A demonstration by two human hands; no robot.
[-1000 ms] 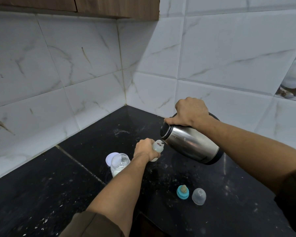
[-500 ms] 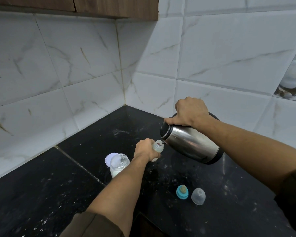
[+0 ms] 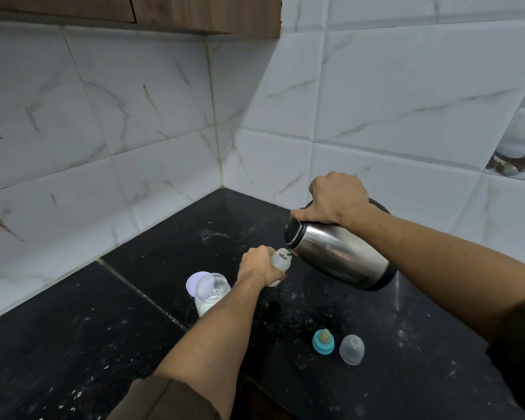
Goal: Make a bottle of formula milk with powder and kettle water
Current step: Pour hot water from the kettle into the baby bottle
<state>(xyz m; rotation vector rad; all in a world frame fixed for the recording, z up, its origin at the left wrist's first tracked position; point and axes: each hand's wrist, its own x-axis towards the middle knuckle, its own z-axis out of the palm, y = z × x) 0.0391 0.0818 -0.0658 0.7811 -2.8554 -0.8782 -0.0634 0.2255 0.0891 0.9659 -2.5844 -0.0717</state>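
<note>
My left hand (image 3: 256,266) grips a small clear baby bottle (image 3: 279,260) with its open neck pointing up and to the right. My right hand (image 3: 335,199) holds the black handle of a steel kettle (image 3: 340,256), tipped steeply leftward so that its spout meets the bottle's mouth. A clear jar of white powder (image 3: 210,294) stands open just left of my left forearm, its white lid (image 3: 193,281) lying behind it. The teal ring with the teat (image 3: 323,341) and the clear bottle cap (image 3: 351,349) lie on the black counter (image 3: 73,344) to the front right.
The counter runs into a corner of white marble-look tiles (image 3: 152,116). A wooden cabinet (image 3: 194,13) hangs above the corner. White specks are scattered over the dark stone. The counter's front edge drops off near the bottom middle.
Nothing notable has moved; the kettle stays tipped at the bottle's mouth and both hands keep their hold.
</note>
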